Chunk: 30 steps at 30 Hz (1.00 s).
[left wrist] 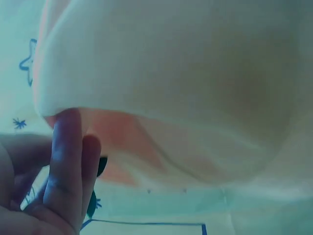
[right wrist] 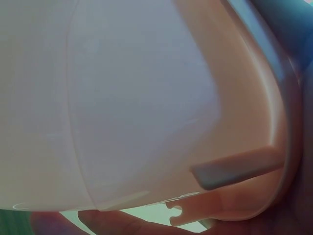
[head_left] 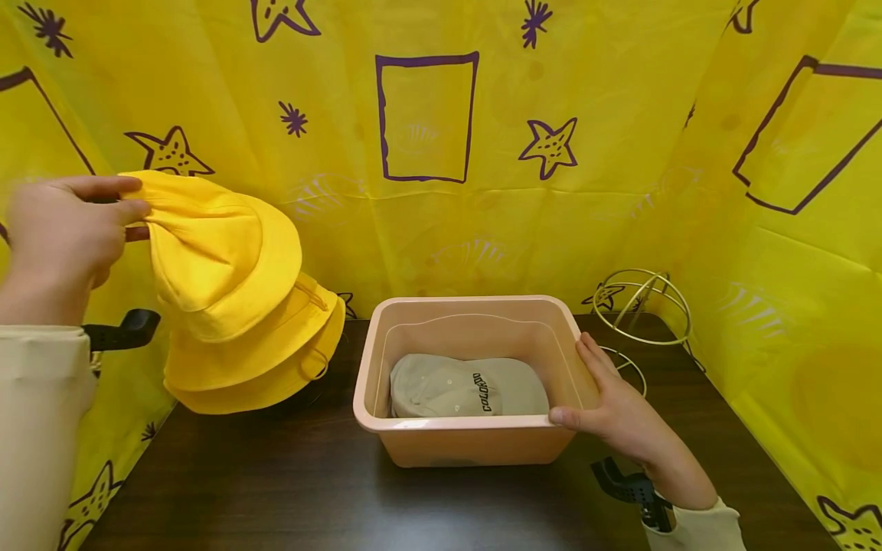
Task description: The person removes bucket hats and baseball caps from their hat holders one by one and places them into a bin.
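Observation:
My left hand (head_left: pixel 65 237) pinches the crown of a yellow bucket hat (head_left: pixel 213 260) between thumb and fingers. Directly below it are more yellow brims (head_left: pixel 269 367), stacked and overlapping; what supports them is hidden. In the left wrist view, the fingers (left wrist: pixel 66 161) are at the edge of the hat's pale-looking cloth (left wrist: pixel 171 63). On the right, my right hand (head_left: pixel 623 413) holds the front right corner of a pink plastic bin (head_left: pixel 468 444), thumb on the front rim and fingers along the right side. A beige baseball cap (head_left: pixel 468 386) with dark lettering lies inside the bin.
Gold wire stands (head_left: pixel 648 306) are at the back right of the dark wooden table (head_left: pixel 303 474), behind my right hand. A yellow patterned cloth (head_left: pixel 441 229) hangs around the table's back and sides. Black wrist mounts (head_left: pixel 124 329) stick out from both sleeves.

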Each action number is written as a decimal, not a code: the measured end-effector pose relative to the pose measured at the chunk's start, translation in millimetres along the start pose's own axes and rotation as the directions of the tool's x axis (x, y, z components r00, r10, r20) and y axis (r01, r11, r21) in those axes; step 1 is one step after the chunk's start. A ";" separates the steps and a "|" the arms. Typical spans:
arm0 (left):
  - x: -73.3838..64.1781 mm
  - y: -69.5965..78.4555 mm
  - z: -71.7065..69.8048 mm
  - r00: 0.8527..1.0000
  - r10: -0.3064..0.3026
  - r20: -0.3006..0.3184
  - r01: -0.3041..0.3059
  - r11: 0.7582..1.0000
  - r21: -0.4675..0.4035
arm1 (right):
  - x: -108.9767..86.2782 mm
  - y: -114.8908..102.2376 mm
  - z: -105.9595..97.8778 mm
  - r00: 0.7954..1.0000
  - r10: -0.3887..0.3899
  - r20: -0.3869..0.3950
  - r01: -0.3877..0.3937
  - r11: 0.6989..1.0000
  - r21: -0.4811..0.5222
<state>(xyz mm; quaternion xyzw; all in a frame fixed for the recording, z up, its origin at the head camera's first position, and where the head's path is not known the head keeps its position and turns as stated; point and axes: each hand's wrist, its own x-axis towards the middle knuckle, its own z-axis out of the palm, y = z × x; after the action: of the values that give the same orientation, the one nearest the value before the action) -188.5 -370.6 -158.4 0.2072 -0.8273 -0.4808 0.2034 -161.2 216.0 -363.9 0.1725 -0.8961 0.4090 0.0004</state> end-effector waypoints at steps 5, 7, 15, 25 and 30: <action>-5.0 9.3 1.5 0.999 -0.043 -0.023 0.034 0.950 -0.311 | -0.5 -0.5 -0.1 1.000 -0.004 -0.003 0.004 1.000 -0.007; -7.1 13.5 3.6 0.998 -0.053 -0.021 0.039 0.902 -0.431 | -0.7 -0.7 -0.3 1.000 -0.003 -0.004 0.003 1.000 -0.012; -15.8 38.1 20.3 0.999 -0.021 -0.032 -0.006 0.741 -0.671 | -0.7 0.9 0.2 1.000 -0.010 -0.009 0.010 1.000 -0.024; -30.0 75.9 54.2 0.996 0.087 -0.007 -0.054 0.555 -0.830 | -0.9 3.1 0.9 1.000 -0.009 -0.005 0.009 1.000 0.001; -40.9 91.4 71.4 0.990 0.142 0.020 -0.061 0.544 -0.837 | -0.4 3.7 1.2 1.000 -0.011 -0.006 0.011 1.000 0.007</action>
<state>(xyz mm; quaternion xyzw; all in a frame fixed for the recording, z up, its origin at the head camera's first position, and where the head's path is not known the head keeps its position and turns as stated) -206.2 -256.4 -116.0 0.0169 -0.5186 -0.8114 0.2691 -161.8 217.5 -367.4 0.1763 -0.8936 0.4127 0.0049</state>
